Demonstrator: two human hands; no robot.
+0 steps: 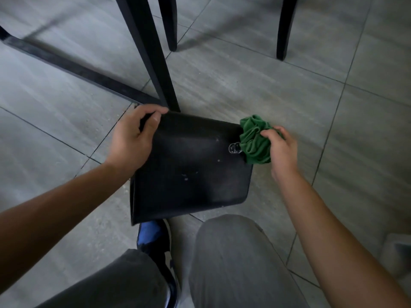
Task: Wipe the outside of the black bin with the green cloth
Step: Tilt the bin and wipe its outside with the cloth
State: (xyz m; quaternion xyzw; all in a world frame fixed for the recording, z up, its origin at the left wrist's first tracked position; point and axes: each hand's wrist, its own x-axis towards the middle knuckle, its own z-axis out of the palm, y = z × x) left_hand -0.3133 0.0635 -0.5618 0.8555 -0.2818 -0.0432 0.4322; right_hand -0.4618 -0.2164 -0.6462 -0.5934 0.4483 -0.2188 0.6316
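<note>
A: What's over at nine o'clock?

B: The left hand (133, 136), fingers curled and clamped over the upper left corner of the black bin (191, 165), thumb on its broad dark face.

A: And the bin itself?

B: Dead centre on the grey tiled floor (289, 90), tilted over, its wide side facing up with a few pale specks on it. A black table leg (153, 54) rises at twelve o'clock just behind it. A blue and black shoe (155, 241) sits at six o'clock under its near edge.

A: Towards three o'clock?

B: The green cloth (254, 141), bunched up, pressed against the bin's right edge beside a small silver fitting (234, 148). The right hand (282, 150) grips it, fingers closed round the wad.
</note>
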